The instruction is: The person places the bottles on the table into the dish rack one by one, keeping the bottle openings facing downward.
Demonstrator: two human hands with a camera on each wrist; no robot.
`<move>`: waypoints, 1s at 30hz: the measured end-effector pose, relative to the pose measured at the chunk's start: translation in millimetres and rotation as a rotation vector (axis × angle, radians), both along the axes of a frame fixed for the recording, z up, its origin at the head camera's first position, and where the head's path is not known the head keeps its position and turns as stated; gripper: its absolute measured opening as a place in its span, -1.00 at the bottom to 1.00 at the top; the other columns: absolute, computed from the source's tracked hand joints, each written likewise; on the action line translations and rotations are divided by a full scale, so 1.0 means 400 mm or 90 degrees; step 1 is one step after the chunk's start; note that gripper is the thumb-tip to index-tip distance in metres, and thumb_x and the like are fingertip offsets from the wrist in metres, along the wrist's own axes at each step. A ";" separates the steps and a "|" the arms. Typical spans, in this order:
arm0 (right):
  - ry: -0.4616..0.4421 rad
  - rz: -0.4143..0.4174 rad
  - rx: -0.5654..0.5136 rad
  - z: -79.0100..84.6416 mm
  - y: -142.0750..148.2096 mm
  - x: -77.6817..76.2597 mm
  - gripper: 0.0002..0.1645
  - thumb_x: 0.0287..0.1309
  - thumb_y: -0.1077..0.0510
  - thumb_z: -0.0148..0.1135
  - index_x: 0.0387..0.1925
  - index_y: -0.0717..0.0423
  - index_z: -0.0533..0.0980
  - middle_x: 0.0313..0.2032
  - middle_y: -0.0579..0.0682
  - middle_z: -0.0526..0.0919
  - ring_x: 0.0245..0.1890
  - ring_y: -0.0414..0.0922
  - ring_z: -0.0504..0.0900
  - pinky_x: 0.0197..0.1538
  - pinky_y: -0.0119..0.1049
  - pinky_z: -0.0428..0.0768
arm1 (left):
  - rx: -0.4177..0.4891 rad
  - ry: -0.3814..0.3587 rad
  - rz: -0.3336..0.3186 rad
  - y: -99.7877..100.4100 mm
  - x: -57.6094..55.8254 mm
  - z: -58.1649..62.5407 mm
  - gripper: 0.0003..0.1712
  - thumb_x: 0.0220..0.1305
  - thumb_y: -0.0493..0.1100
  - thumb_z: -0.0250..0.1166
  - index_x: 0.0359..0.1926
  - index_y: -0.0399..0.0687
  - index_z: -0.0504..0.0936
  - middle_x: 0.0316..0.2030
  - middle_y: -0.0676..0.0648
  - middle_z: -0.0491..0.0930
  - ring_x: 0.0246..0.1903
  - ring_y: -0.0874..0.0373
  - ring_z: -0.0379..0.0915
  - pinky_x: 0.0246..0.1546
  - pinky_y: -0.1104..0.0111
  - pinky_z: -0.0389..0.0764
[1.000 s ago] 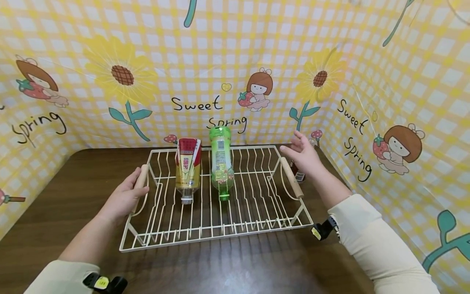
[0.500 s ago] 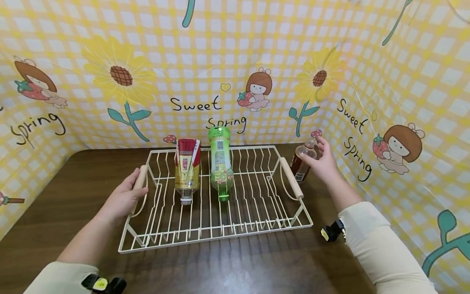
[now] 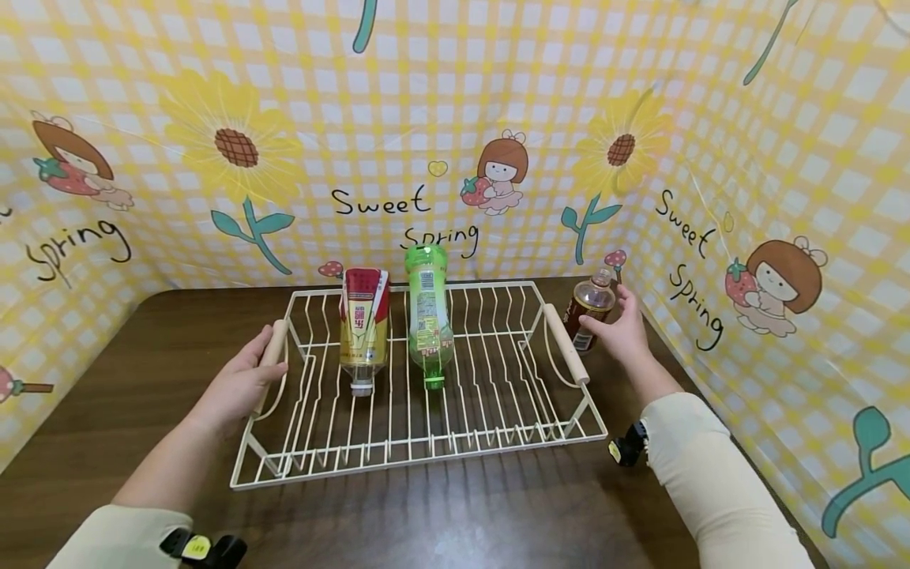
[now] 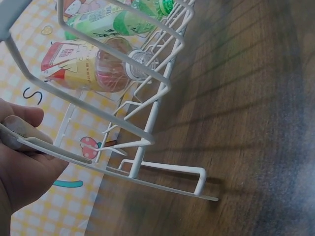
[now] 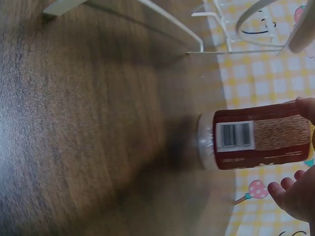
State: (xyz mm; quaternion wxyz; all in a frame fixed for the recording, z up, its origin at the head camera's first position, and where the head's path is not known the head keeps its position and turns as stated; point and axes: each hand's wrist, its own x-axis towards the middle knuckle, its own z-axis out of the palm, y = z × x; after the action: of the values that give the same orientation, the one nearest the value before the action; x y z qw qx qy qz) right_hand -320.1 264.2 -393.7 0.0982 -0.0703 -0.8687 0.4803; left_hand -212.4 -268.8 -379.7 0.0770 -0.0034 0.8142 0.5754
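My left hand grips the left wooden handle of a cream wire dish rack; its thumb lies over the top. To the right of the rack, a brown-labelled drink bottle stands on the table, its barcode facing the right wrist camera. My right hand is around this bottle, thumb at its side, while the other fingers show a small gap from it. In the rack, a red-and-yellow-labelled bottle and a green bottle lean with their necks toward me.
The rack's right wooden handle stands between the rack and the brown-labelled bottle. Dark wooden table lies under everything. A yellow checked cloth rises behind and on the right, close to my right hand.
My right hand has moved right and down from above the rack's right handle to the brown-labelled bottle, uncovering more of it. The left hand and rack have stayed put.
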 end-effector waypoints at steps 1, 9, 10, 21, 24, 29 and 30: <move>-0.001 -0.001 -0.001 -0.005 0.000 -0.003 0.14 0.13 0.10 0.36 0.52 0.14 -0.15 0.46 0.36 0.07 0.46 0.26 0.08 0.47 0.11 0.10 | 0.001 0.000 0.000 0.000 0.000 0.000 -0.11 0.49 -0.29 -0.06 0.51 -0.09 -0.50 0.51 -0.23 -0.59 0.48 -0.29 -0.55 0.44 -0.16 -0.28; -0.001 -0.018 -0.029 -0.031 -0.003 -0.018 0.16 0.12 0.13 0.37 0.53 0.12 -0.17 0.45 0.37 0.10 0.46 0.23 0.12 0.47 0.08 0.13 | 0.003 -0.008 0.000 -0.002 -0.001 0.000 -0.11 0.49 -0.28 -0.06 0.51 -0.06 -0.50 0.51 -0.22 -0.60 0.48 -0.29 -0.55 0.44 -0.17 -0.26; 0.002 -0.020 -0.031 -0.034 -0.004 -0.019 0.16 0.12 0.13 0.37 0.53 0.11 -0.18 0.45 0.37 0.10 0.46 0.23 0.12 0.47 0.08 0.13 | 0.002 -0.009 0.001 -0.002 0.000 0.000 -0.11 0.50 -0.27 -0.05 0.51 -0.06 -0.50 0.51 -0.22 -0.60 0.48 -0.30 -0.54 0.44 -0.17 -0.26; 0.038 -0.016 -0.080 -0.049 -0.019 -0.032 0.16 0.10 0.22 0.38 0.52 0.13 -0.16 0.39 0.35 0.19 0.37 0.22 0.27 0.42 0.03 0.25 | 0.027 -0.010 0.008 -0.001 0.000 0.000 -0.10 0.49 -0.25 -0.05 0.52 -0.05 -0.50 0.51 -0.11 -0.64 0.49 -0.23 -0.63 0.45 -0.14 -0.35; 0.044 -0.020 -0.094 -0.054 -0.019 -0.034 0.14 0.10 0.24 0.37 0.52 0.12 -0.16 0.39 0.35 0.21 0.37 0.21 0.28 0.42 0.01 0.25 | 0.025 -0.010 0.007 -0.002 -0.001 -0.002 -0.10 0.49 -0.26 -0.04 0.52 -0.05 -0.50 0.51 -0.11 -0.64 0.49 -0.23 -0.63 0.45 -0.14 -0.34; 0.069 -0.026 -0.084 -0.064 -0.018 -0.033 0.12 0.06 0.14 0.40 0.49 0.11 -0.08 0.35 0.36 0.26 0.32 0.23 0.33 0.37 0.01 0.31 | 0.021 -0.010 0.009 -0.002 -0.001 -0.003 -0.10 0.48 -0.27 -0.04 0.52 -0.03 -0.49 0.52 -0.11 -0.63 0.49 -0.23 -0.61 0.45 -0.13 -0.32; 0.074 -0.026 -0.080 -0.063 -0.018 -0.030 0.12 0.04 0.12 0.41 0.49 0.11 -0.06 0.34 0.37 0.27 0.31 0.24 0.33 0.36 0.02 0.32 | 0.021 -0.009 0.009 -0.002 0.000 -0.002 -0.10 0.48 -0.27 -0.04 0.52 -0.04 -0.49 0.52 -0.11 -0.63 0.49 -0.23 -0.61 0.46 -0.13 -0.32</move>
State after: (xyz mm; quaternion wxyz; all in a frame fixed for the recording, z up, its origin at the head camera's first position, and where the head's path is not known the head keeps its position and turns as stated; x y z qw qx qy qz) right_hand -332.2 256.9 -418.9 0.1538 -0.0663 -0.8281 0.5350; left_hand -212.5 -269.5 -380.5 0.0788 -0.0120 0.8040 0.5892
